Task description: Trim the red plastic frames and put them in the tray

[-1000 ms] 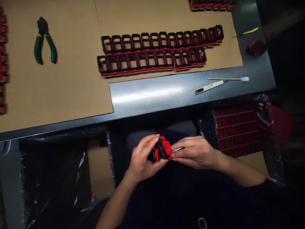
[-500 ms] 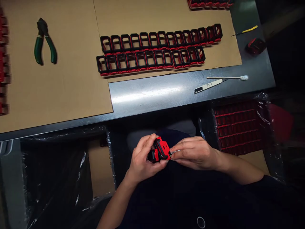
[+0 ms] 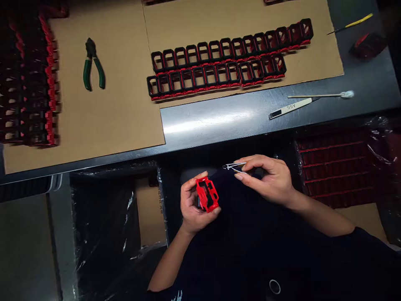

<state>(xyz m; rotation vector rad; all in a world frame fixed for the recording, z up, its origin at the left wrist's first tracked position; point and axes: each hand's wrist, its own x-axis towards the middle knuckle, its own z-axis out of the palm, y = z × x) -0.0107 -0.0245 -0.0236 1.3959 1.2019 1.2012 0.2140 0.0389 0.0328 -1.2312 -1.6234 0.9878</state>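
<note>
The red and black plastic frame part is resting in our left hand, below the edge of the metal workbench, our fingers curling around it. Our right hand is pinching slim metal tweezers, just apart from the part. We are seeing two rows of finished black-and-red frames lined up on the brown cardboard sheet, while red stock in the plastic-lined box is waiting, so we judge much remains.

Steel bench with glare, cardboard sheets on top, plastic-lined bins below; surroundings dark.
</note>
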